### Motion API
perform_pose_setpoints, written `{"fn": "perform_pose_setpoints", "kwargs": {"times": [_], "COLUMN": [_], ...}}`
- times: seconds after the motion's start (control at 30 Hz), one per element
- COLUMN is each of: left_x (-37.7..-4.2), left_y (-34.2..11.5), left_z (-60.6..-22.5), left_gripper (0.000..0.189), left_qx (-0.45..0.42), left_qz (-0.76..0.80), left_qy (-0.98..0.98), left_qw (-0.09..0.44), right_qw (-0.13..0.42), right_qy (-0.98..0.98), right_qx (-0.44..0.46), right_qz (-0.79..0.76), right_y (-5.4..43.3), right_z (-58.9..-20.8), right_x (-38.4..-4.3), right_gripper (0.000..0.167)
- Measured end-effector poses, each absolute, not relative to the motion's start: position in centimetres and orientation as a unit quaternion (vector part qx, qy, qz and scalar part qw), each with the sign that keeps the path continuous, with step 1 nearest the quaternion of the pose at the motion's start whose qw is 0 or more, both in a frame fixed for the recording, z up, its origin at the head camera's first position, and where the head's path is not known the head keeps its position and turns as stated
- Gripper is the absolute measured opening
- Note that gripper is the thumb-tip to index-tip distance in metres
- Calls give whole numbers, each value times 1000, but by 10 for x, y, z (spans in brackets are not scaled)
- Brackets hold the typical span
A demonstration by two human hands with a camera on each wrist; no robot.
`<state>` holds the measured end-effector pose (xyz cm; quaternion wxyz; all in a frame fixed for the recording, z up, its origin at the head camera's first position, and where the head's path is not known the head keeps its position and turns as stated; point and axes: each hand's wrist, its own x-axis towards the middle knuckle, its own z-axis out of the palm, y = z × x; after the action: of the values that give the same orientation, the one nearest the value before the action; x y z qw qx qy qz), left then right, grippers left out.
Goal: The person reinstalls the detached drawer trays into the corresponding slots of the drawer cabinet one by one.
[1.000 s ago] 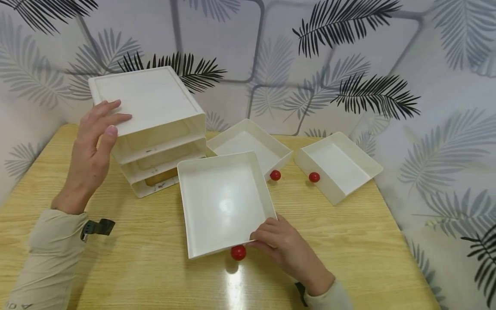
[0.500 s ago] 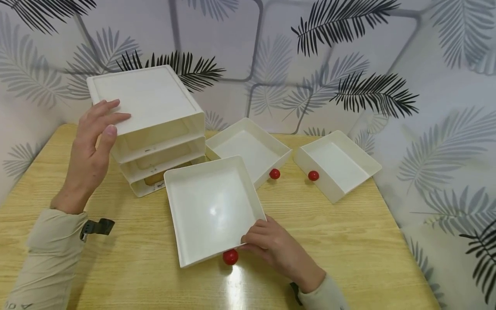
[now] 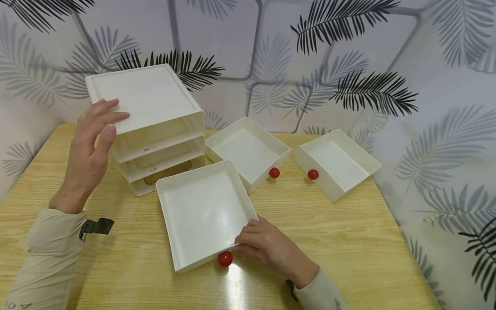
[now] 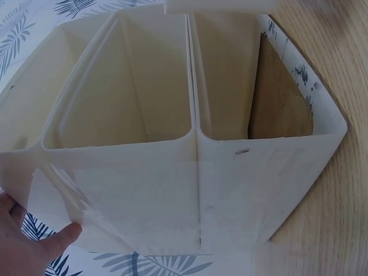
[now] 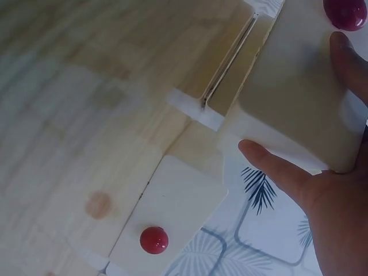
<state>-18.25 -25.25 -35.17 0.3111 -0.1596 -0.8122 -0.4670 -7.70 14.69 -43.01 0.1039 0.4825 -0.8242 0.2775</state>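
Note:
My left hand [image 3: 93, 146] rests on the top left edge of a white drawer cabinet [image 3: 143, 99], its fingers spread on the top and the thumb near the front edge. Three drawer slots face forward in the cabinet, all without drawers. By its front right corner, my right hand [image 3: 271, 245] grips a white drawer [image 3: 205, 215] with a red knob [image 3: 224, 258]. This drawer is tilted above the table, its far edge just in front of the bottom slot. From the right wrist camera, the thumb and a finger touch the drawer's outside [image 5: 305, 92].
Two more white drawers lie on the wooden table [image 3: 348, 258]: one drawer [image 3: 248, 150] right of the cabinet, another drawer [image 3: 337, 163] further right. Each has a red knob in front. A leaf-patterned wall covering [image 3: 232, 47] stands behind and to the sides.
My right hand has moved left and slightly toward me with the drawer, turning it a little. The left hand and the cabinet stay in place.

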Motion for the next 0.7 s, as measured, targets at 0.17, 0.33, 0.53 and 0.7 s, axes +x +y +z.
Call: {"fn": "perform_pose_setpoints", "kwargs": {"times": [0.17, 0.33, 0.53, 0.7], "left_x": [-182, -182, -181, -182], "left_y": [-253, -252, -250, -248], "left_z": [-352, -351, -350, -349], "left_gripper": [37, 37, 38, 38], "left_qx": [-157, -157, -154, -156], "left_qz": [-464, -462, -461, -459], "left_qy": [-814, -813, -813, -813], "left_qw": [312, 317, 321, 322], "right_qw": [95, 60, 27, 15], "right_qy": [-827, -833, -841, -845], "right_qx": [484, 479, 469, 472], "right_qz": [269, 268, 268, 251], "right_y": [146, 144, 141, 137], "right_z": [-432, -433, -431, -430], "right_x": [-80, -82, -84, -86], "right_gripper": [9, 5, 3, 4]}}
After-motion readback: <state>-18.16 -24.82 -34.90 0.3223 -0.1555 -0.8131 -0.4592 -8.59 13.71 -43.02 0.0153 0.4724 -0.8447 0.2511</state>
